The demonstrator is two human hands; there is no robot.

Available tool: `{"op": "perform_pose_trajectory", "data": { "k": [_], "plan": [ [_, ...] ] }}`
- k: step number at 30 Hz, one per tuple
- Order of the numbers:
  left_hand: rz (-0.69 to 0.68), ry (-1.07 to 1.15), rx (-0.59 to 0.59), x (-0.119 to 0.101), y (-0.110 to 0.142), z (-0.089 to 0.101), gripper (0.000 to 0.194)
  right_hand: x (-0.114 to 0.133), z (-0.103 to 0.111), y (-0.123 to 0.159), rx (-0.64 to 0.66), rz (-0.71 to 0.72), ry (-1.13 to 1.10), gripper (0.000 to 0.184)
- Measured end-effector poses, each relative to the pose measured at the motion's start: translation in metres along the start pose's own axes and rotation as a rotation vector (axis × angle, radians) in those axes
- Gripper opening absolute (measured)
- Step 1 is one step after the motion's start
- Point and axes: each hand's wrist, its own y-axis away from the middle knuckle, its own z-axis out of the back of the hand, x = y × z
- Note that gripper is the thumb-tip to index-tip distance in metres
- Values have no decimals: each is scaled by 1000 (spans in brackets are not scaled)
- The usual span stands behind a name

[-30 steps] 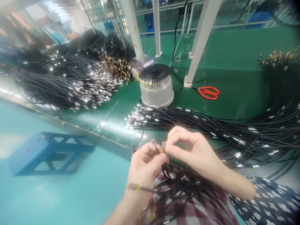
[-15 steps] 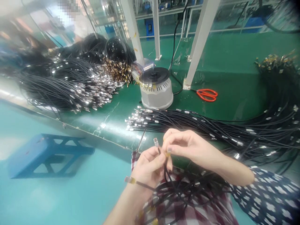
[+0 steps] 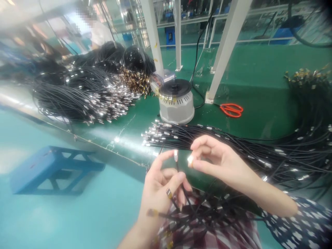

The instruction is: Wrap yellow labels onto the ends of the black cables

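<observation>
My left hand [image 3: 162,183] is closed on a black cable [image 3: 177,169], thumb against fingers. That cable's silver connector [image 3: 176,155] points up beside the index fingertip. Another cable end with a metal and yellowish tip [image 3: 169,193] lies against the thumb side of this hand. My right hand [image 3: 216,157] pinches a small bright piece [image 3: 190,159] with a yellowish edge between thumb and index finger; its kind is unclear. This piece is apart from the upright connector. More black cables [image 3: 207,211] lie in a tangle on the lap below both hands.
A bundle of black cables [image 3: 233,140] stretches across the green table [image 3: 259,100]. Behind it stand a round grey tape dispenser [image 3: 176,109] and red-handled scissors [image 3: 231,110]. Cable piles [image 3: 85,90] cover the left. A blue stool [image 3: 52,169] stands on the floor; a person [image 3: 100,33] is beyond.
My right hand has moved away from my left and now holds the small bright piece apart. My left index finger has straightened up beside the connector. The view has shifted slightly.
</observation>
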Motion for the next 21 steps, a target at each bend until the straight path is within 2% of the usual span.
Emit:
{"op": "perform_pose_trajectory", "data": {
  "k": [8,13,21],
  "plan": [
    [14,-30,55,7,3,1,38,12,4,-1,93,34,190,26],
    [39,-23,82,8,4,3,34,21,6,-3,103,-31,198,32],
    [86,-55,80,7,5,3,38,28,9,-7,135,-84,243,38]
  ]
}}
